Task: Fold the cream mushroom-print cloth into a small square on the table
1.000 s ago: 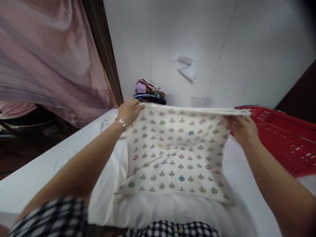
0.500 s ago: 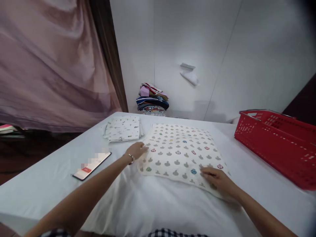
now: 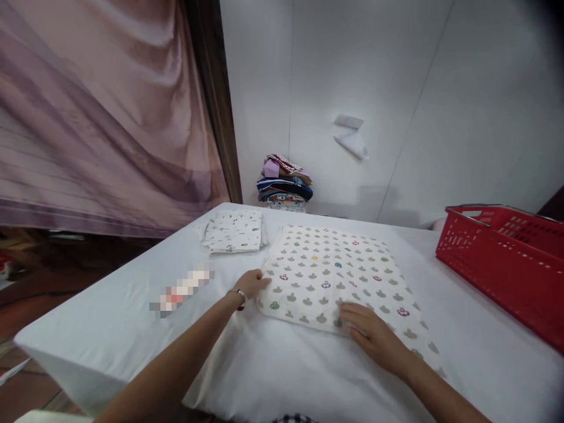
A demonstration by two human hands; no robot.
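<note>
A cream cloth (image 3: 328,276) printed with grey mushroom shapes and a few coloured ones lies spread on the white-covered table. My left hand (image 3: 252,284), with a bracelet at the wrist, is at the cloth's left edge, its fingers bunched closed on that edge. Flat on the cloth near its front edge rests my right hand (image 3: 368,332), fingers stretched out and holding nothing. Behind my left hand sits a folded white cloth (image 3: 235,232) with small dark prints.
To the right stands a red plastic basket (image 3: 506,264) with a metal handle. A blurred-out phone (image 3: 183,292) lies on the table (image 3: 101,329) at left. Folded clothes (image 3: 284,182) are stacked beyond the far edge, and a pink curtain (image 3: 110,106) hangs at left.
My right hand has slid left along the cloth's front edge. My left hand remains at the left edge. The whole view has shifted slightly, with things appearing farther right.
</note>
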